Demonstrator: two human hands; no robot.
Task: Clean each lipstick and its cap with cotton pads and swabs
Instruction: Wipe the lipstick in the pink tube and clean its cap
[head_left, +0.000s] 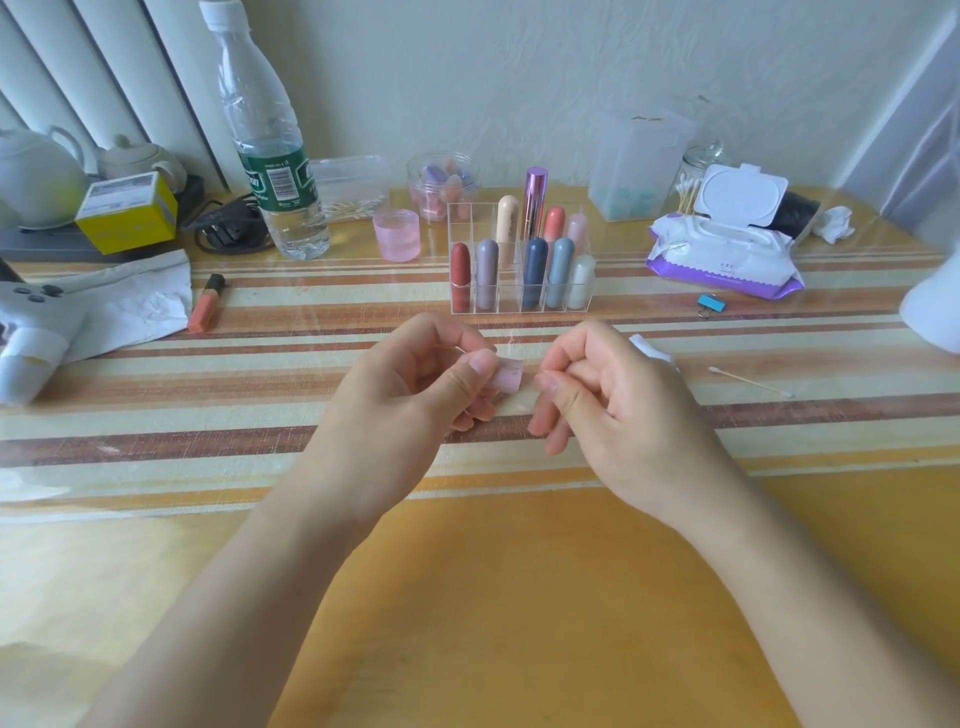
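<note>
Head view: left hand (415, 379) pinches a pale pink cap (506, 378) just above the surface (467, 571), right hand (618, 395) curled beside it, contents indiscernible; cap-cleaning step, probably; next calls for fetching the swab (748, 382).

The table (519, 597), yellow-orange with a brown-and-cream striped band under a glossy clear cover, carried a clear acrylic organizer (470, 223) of upright lipsticks (535, 273) at its middle back, with a pink cup (396, 235) and a water bottle (270, 156) to the left. An orange lipstick tube (207, 304) lay beside crumpled white paper (135, 301) at the left. A wet-wipes pack (722, 260), a blue binder clip (707, 304) and a cotton swab (750, 382) lay to the right.
</note>
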